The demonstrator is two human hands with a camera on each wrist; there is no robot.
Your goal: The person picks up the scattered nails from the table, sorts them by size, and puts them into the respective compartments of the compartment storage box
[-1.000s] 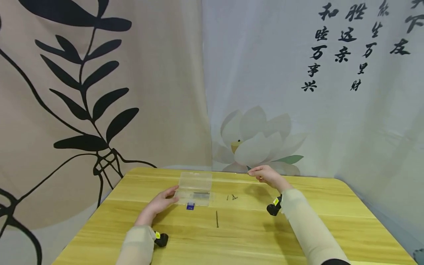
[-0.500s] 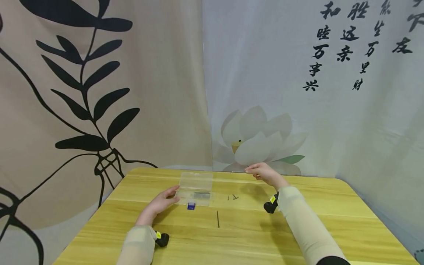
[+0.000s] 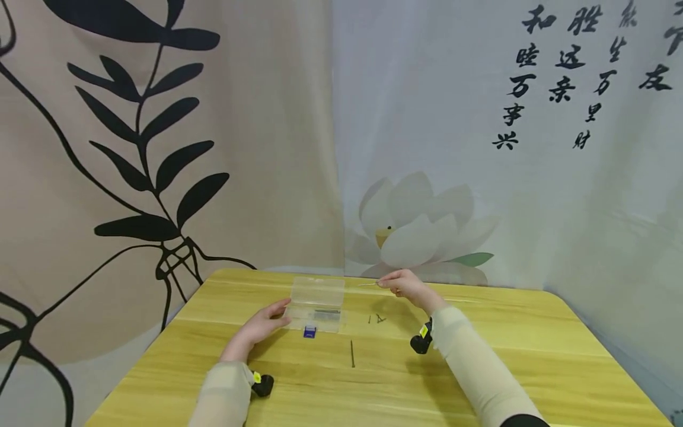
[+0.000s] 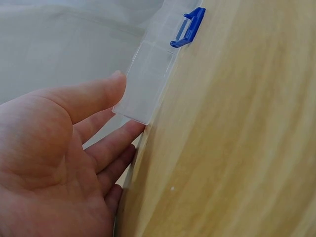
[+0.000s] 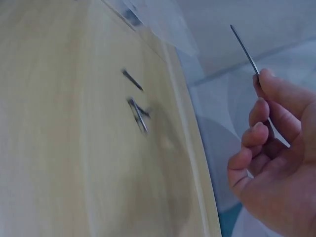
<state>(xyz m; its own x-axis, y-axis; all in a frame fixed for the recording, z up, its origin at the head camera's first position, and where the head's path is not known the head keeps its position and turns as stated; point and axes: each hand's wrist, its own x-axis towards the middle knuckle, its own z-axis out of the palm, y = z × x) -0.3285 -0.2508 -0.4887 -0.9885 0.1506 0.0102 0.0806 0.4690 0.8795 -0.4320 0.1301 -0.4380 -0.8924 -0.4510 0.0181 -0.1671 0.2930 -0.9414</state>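
Observation:
A clear plastic box (image 3: 318, 290) lies with its lid folded back, a blue latch (image 3: 309, 332) at its front. My left hand (image 3: 258, 326) rests at the box's left end; in the left wrist view, thumb and extended fingers meet the box's end (image 4: 143, 81). Raised above the back of the table, my right hand (image 3: 409, 288) pinches a long nail (image 5: 244, 49) between thumb and forefinger. Its pointed end sticks out toward the box, and its other end passes behind the curled fingers. Inside the box, a dark slim piece (image 3: 326, 311) is visible.
On the wooden table (image 3: 512, 356), right of the box, lie a short nail (image 5: 132, 80) and a few crossed nails (image 5: 139, 116). Nearer the front is a longer nail (image 3: 352, 354). A printed curtain (image 3: 267, 148) hangs behind the table's back edge.
My right hand has moved left toward the box with the nail, whose tip now points left. My left hand stays at the box.

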